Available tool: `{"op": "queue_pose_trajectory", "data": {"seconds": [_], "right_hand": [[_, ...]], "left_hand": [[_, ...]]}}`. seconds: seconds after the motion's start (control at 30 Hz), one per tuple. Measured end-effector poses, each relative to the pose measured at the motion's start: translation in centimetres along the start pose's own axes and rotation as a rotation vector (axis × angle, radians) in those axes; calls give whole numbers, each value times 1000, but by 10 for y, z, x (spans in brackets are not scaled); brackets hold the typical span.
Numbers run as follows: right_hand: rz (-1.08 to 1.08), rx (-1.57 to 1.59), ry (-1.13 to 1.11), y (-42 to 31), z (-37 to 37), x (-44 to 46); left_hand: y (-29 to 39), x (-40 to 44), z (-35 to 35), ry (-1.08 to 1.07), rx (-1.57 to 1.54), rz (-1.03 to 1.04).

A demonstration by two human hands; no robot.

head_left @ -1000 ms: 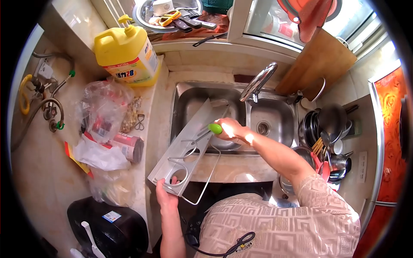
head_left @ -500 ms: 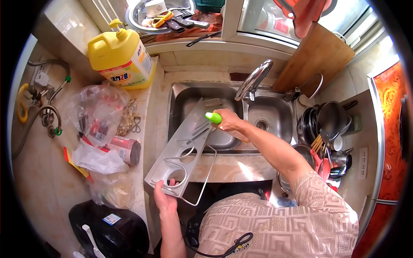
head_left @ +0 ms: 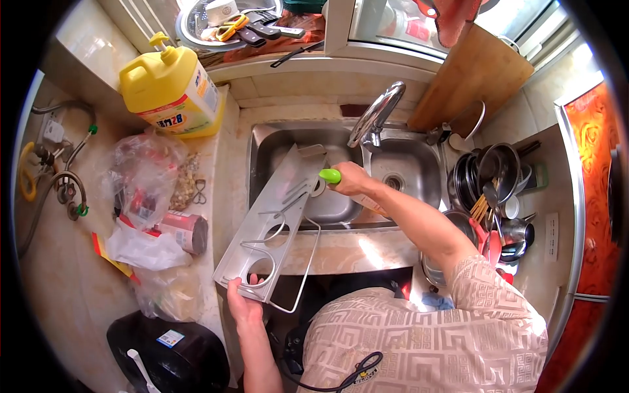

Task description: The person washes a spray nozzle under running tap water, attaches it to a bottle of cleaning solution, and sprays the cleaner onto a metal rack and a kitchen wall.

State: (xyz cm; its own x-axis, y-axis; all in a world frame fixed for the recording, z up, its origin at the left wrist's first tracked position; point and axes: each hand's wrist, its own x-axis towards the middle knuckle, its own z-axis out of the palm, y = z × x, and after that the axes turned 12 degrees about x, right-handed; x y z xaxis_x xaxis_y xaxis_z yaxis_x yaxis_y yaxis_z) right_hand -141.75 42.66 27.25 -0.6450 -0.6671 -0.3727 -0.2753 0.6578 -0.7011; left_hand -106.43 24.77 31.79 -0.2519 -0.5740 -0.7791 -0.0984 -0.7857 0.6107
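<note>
Slippage looks to us like the main hazard: the pale metal rack [head_left: 272, 200] lies on a slant, its far end inside the left basin [head_left: 263, 154], its middle across the front edge of the counter [head_left: 347, 252], its near end out past that edge over the dark gap below. Our left hand [head_left: 246, 306] has its fingers closed on that near end beside the lowest ring, and it seems to bear much of the weight; were that hold to loosen, or the metal to be wet, the rack could tip off the front edge or slide down into the basin. Our right hand [head_left: 350, 178] has its fingers wrapped round a green-handled tool [head_left: 330, 175] above the basin, near the rack's far end; we cannot tell what its working end is, nor whether it touches the metal. Hard pressure there, on a piece held by one hand only, could pivot the rack about the counter's edge and twist it in our left fingers, where a thin rim might scratch. The wire frame [head_left: 314, 252], hanging beyond the front edge, could snag on our shirt [head_left: 426, 340]. A swing to the left could knock the round container [head_left: 187, 231] lying near the inner edge of the counter's left stretch.
</note>
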Motion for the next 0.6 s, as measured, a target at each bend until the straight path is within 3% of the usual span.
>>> {"op": "queue_pose_trajectory", "data": {"seconds": [0.1,0.37,0.43,0.6], "right_hand": [[-131,10,-95,5,1,-1],[-125,-8,-183,-9,8,-12],[-263,-16,-252,-11,9,-13],[-173,-94,-305,-32,18,-21]], "left_hand": [[1,-5,3,13,-7,9],[3,-5,6,4,-7,22],[3,-5,5,-16,6,60],[7,-16,15,-31,33,137]]}}
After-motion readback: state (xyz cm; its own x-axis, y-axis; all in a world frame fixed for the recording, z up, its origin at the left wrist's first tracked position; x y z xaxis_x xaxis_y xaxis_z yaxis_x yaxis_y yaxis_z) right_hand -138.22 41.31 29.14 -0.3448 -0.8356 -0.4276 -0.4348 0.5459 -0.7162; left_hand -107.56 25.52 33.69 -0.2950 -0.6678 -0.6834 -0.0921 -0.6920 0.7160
